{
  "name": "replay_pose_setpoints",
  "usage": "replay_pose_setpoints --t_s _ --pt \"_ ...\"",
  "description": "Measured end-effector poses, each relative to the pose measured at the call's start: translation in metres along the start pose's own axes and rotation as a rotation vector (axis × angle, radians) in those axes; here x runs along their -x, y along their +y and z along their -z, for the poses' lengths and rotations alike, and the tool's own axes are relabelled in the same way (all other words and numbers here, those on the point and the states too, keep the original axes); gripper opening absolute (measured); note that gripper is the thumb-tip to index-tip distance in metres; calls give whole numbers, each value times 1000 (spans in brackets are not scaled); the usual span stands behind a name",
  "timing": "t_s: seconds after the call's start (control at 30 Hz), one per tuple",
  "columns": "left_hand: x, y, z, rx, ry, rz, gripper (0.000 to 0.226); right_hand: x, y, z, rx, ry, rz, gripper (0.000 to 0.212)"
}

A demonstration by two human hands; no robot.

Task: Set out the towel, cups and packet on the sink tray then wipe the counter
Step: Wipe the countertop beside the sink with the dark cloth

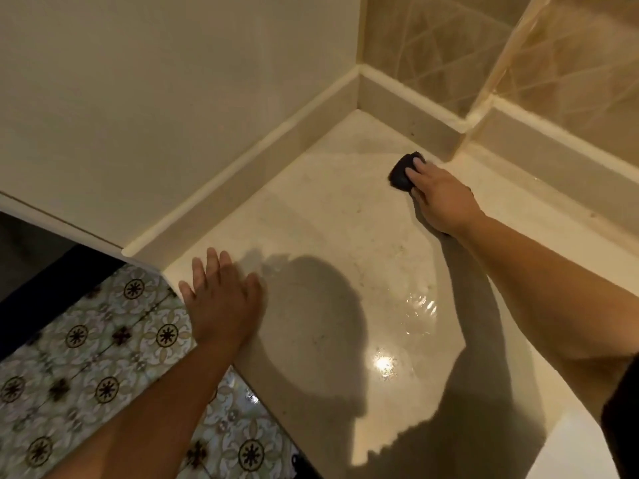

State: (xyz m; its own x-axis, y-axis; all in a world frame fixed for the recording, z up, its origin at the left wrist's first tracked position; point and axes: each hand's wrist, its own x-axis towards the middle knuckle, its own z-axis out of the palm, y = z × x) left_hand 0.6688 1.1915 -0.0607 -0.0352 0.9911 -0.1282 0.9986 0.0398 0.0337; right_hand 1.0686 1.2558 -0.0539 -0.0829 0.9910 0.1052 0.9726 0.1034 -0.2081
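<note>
right hand [441,197] presses sponge [404,170]; counter [328,216]

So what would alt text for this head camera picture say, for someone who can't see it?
A person's right hand presses a dark wiping pad onto a glossy cream counter near its back corner. The left hand rests flat and open at the counter's near edge, above a patterned tile floor. A wet patch glistens on the counter.

Our right hand [441,198] presses a wiping pad [405,170] onto the counter [332,216] near its far corner, just before the raised back ledge [408,110]. Our left hand [223,302] lies flat on the counter's near left edge, with the tiled floor [86,357] below to its left.
</note>
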Motion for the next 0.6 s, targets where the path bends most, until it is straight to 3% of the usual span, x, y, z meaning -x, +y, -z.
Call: replay_pose_setpoints --t_s 0.17,0.3,0.4,0.5,0.6 --pt "-1 -1 -1 41 -13 6 65 90 -112 -9 -201 4 168 44" --pt "0 0 -1 93 20 9 69 198 -214 -27 -355 -11 298 34" --pt "2 -1 -3 129 36 -4 69 254 -264 -41 -425 -53 322 36" --pt "-3 -5 -6 83 -49 17 73 286 -300 -48 -480 -56 341 35" --pt "-3 -6 -7 92 -48 6 73 307 -328 -45 -824 -194 214 37"
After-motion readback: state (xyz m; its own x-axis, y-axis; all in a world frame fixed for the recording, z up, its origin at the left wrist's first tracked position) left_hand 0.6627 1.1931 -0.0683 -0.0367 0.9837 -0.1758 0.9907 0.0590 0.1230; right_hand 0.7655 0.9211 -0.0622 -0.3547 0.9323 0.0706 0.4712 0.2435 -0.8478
